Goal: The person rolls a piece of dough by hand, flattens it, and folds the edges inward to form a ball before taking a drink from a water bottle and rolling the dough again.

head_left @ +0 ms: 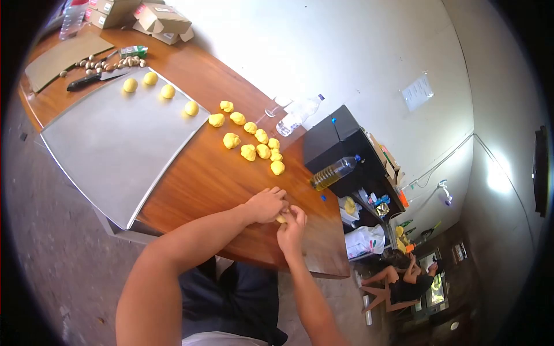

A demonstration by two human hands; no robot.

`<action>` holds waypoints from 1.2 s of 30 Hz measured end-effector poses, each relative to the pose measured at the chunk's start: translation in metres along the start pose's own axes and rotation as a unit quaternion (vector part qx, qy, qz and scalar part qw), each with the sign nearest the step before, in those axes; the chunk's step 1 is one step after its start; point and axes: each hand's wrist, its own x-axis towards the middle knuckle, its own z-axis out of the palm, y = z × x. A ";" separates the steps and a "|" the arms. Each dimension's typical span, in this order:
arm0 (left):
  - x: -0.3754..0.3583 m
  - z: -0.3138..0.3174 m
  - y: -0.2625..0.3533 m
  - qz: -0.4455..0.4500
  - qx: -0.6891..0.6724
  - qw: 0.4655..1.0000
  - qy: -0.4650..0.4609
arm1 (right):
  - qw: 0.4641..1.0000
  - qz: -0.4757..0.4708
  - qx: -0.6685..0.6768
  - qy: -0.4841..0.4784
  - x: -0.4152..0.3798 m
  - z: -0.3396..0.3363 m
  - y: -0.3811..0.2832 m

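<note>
Yellow dough piece [281, 219] sits between the fingers of the left hand [267, 205] and right hand [292, 227], which close on it together over the near side of the wooden table [190, 196]. Rough dough lumps [248, 152] lie beyond; four smooth balls [168, 91] rest on the grey sheet [115, 144] at left. Print on the green packet [133, 51], box labels [107, 7] and wall notice [417, 92] is too small to read.

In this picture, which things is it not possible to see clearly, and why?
All in the head view:
Yellow piece: shape mostly hidden by left hand and right hand.
Wall paper: writing too small.
Top-left plastic bottle: top cut off by the upper edge.
Seated person: hands too small, far away.
</note>
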 end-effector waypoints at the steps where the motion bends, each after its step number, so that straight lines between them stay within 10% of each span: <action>1: -0.002 0.002 -0.002 0.011 0.017 1.000 0.007 | 1.000 -0.001 0.003 0.016 -0.001 -0.004 -0.001; 36: 0.014 -0.035 0.031 -0.054 -0.018 0.996 -0.073 | 0.984 0.036 0.172 -0.022 0.002 -0.022 0.024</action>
